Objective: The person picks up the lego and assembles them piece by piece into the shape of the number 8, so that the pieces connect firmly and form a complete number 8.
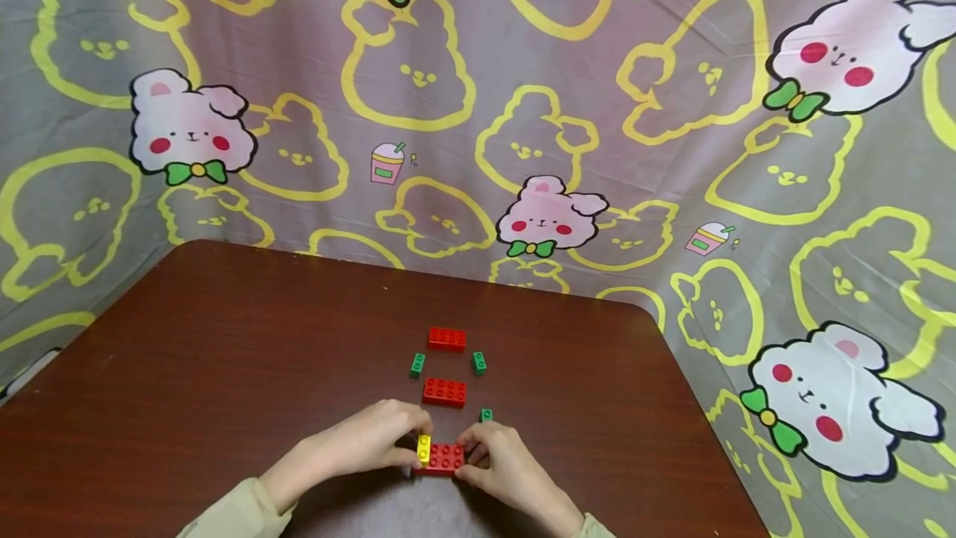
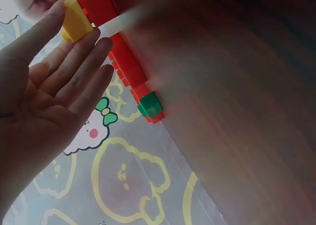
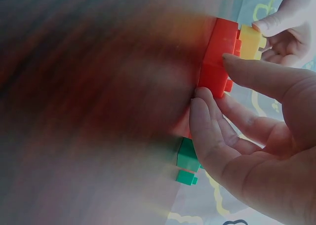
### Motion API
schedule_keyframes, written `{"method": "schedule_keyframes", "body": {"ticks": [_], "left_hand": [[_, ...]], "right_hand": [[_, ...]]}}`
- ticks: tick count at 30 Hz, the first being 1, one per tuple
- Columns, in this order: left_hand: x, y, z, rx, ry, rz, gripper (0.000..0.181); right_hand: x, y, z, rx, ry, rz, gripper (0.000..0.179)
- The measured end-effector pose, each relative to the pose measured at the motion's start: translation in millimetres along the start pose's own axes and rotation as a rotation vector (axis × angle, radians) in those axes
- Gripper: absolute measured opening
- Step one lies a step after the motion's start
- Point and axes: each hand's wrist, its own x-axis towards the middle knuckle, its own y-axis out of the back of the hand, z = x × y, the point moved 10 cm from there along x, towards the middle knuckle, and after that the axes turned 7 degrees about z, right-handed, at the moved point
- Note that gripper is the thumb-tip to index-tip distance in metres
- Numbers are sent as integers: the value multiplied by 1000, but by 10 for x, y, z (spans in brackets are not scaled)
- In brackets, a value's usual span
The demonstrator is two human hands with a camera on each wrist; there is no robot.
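My left hand [image 1: 377, 440] pinches a small yellow toy building brick [image 1: 423, 448] between thumb and fingers, at the left end of a red toy building brick [image 1: 446, 460] with several studs. In the right wrist view the yellow brick [image 3: 251, 41] sits against the studded side of the red brick [image 3: 217, 57]. Thumb and fingertips of my right hand [image 1: 511, 465] grip the opposite end of that red brick, near the table's front. The left wrist view shows the yellow brick [image 2: 77, 18] at the thumb tip, with the other fingers extended.
Beyond the hands on the brown table [image 1: 284, 339] lie two more red bricks, one nearer [image 1: 445, 392] and one farther [image 1: 447, 339]. Green bricks lie left [image 1: 417, 365] and right [image 1: 479, 363] between them; a smaller green brick [image 1: 486, 415] is by my right hand. A patterned curtain [image 1: 418, 214] hangs behind.
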Motion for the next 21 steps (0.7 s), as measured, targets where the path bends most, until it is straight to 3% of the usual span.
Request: {"method": "schedule_keyframes", "body": {"ticks": [12,21], "left_hand": [[15,27,-35,30,49,-22,22],[10,28,-50,14,55,11,21]], "right_hand": [[-2,6,-35,16,18,5,22],[-10,4,-27,9,13,7,22]]}}
